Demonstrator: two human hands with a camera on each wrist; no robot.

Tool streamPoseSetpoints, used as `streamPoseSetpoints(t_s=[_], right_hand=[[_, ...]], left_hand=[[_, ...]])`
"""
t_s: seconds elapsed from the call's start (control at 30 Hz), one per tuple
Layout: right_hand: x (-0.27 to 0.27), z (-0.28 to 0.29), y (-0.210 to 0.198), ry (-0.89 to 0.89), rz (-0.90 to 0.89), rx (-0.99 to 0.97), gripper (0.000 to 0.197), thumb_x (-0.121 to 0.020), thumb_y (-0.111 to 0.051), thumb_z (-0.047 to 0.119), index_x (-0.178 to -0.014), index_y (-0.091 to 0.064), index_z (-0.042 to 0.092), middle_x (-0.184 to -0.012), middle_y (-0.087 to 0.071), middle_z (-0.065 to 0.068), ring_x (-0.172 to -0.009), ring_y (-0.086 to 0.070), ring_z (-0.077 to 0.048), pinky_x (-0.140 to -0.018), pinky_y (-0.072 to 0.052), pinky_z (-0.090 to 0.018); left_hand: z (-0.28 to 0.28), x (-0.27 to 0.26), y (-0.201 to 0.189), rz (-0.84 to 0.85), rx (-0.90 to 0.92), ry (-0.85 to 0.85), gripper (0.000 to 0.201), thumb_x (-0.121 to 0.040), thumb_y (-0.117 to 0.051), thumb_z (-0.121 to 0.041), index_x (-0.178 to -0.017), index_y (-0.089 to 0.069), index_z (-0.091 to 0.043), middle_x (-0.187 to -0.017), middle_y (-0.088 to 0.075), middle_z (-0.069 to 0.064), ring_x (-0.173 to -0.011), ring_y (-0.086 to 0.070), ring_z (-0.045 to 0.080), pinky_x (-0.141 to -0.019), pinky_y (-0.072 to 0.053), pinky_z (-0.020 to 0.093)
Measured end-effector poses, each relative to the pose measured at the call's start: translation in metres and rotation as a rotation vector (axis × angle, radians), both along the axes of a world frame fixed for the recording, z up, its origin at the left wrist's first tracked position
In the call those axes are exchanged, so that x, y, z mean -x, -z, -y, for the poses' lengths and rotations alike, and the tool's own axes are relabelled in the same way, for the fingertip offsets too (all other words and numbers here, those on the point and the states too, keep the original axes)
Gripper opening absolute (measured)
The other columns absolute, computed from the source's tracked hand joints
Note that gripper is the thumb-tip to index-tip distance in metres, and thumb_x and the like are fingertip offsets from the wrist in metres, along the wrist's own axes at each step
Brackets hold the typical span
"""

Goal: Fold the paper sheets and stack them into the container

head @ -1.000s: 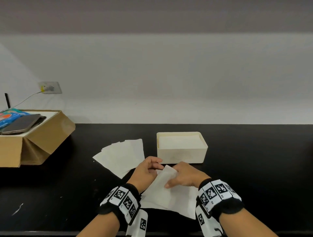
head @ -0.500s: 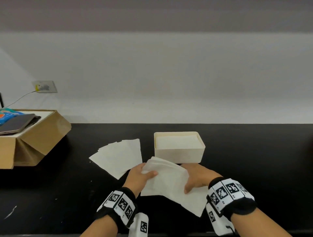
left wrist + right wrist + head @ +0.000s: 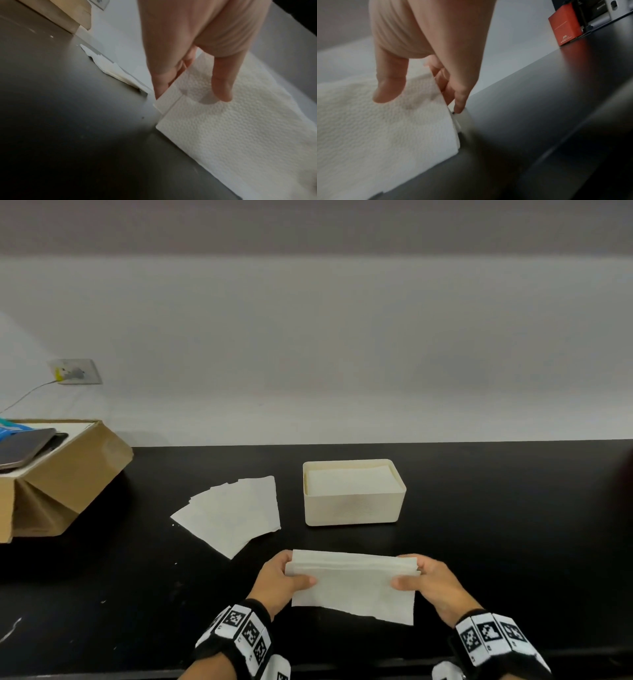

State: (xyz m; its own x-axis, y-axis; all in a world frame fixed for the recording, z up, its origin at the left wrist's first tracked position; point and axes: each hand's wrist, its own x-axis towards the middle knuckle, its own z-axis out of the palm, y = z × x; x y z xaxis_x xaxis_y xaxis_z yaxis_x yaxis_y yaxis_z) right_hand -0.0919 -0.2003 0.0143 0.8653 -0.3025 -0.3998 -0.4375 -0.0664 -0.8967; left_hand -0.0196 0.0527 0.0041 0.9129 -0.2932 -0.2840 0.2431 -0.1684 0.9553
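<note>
A white paper sheet [image 3: 352, 585], doubled over, is held just in front of me above the black table [image 3: 513, 525]. My left hand [image 3: 286, 577] pinches its left end, thumb on top and fingers behind, as the left wrist view shows on the paper sheet [image 3: 240, 135]. My right hand [image 3: 423, 580] pinches the right end the same way, with the paper sheet [image 3: 385, 128] under its thumb. Beyond stands the cream container [image 3: 354, 510] with folded sheets inside. A fanned pile of flat sheets [image 3: 233, 513] lies to its left.
A cardboard box [image 3: 68, 477] with a phone and a blue item on top stands at the far left by the wall. A red box [image 3: 565, 24] and dark equipment sit far right on the table in the right wrist view.
The sheet went from lying skewed under both hands to being folded over and squared; both hands slid apart to its two ends and hold it level.
</note>
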Motion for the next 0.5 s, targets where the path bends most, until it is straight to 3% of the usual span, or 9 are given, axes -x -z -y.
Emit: streamPoseSetpoints(t_s=[0.1,0.23,0.3,0.4,0.5], right_hand=[[0.003,-0.005,0.01,0.007,-0.036,0.011,0.028,-0.069,-0.074,-0.01,-0.091,-0.067,0.007,-0.093,-0.072,-0.015,-0.088,-0.069,-0.026,-0.08,-0.054,-0.037],[0.0,-0.008,0.009,0.094,0.085,0.004,0.022,-0.07,-0.074,-0.01,-0.085,-0.07,0.005,-0.085,-0.071,-0.013,-0.081,-0.067,-0.024,-0.072,-0.052,-0.032],[-0.003,-0.008,0.003,0.145,0.165,-0.052,0.022,-0.07,-0.073,-0.011,-0.083,-0.069,0.007,-0.082,-0.071,-0.012,-0.079,-0.067,-0.024,-0.07,-0.052,-0.031],[-0.003,-0.007,0.002,0.118,0.178,-0.128,0.03,-0.07,-0.073,-0.011,-0.091,-0.069,0.011,-0.091,-0.072,-0.011,-0.088,-0.068,-0.025,-0.081,-0.054,-0.037],[0.0,-0.008,0.012,0.013,0.086,-0.116,0.046,-0.068,-0.073,-0.013,-0.103,-0.066,0.016,-0.099,-0.07,-0.007,-0.097,-0.065,-0.023,-0.082,-0.053,-0.033]], left_hand=[[0.006,0.002,0.005,0.001,0.006,-0.032,0.031,-0.076,-0.072,0.002,-0.103,-0.064,-0.013,-0.104,-0.069,0.009,-0.099,-0.065,0.022,-0.092,-0.052,0.036],[0.013,0.002,0.0,0.048,0.047,-0.092,0.027,-0.079,-0.069,0.002,-0.103,-0.064,-0.01,-0.097,-0.069,0.006,-0.091,-0.065,0.018,-0.075,-0.051,0.023],[0.014,0.001,-0.006,0.066,0.1,-0.114,0.025,-0.079,-0.069,0.003,-0.097,-0.063,-0.013,-0.096,-0.069,0.006,-0.092,-0.065,0.019,-0.073,-0.051,0.022],[0.013,-0.001,-0.009,0.068,0.118,-0.109,0.034,-0.076,-0.071,0.004,-0.1,-0.06,-0.016,-0.099,-0.067,0.005,-0.094,-0.063,0.017,-0.073,-0.05,0.021],[0.011,0.0,-0.001,0.047,0.013,-0.066,0.049,-0.072,-0.075,0.004,-0.109,-0.053,-0.018,-0.104,-0.061,0.003,-0.097,-0.06,0.014,-0.078,-0.052,0.023]])
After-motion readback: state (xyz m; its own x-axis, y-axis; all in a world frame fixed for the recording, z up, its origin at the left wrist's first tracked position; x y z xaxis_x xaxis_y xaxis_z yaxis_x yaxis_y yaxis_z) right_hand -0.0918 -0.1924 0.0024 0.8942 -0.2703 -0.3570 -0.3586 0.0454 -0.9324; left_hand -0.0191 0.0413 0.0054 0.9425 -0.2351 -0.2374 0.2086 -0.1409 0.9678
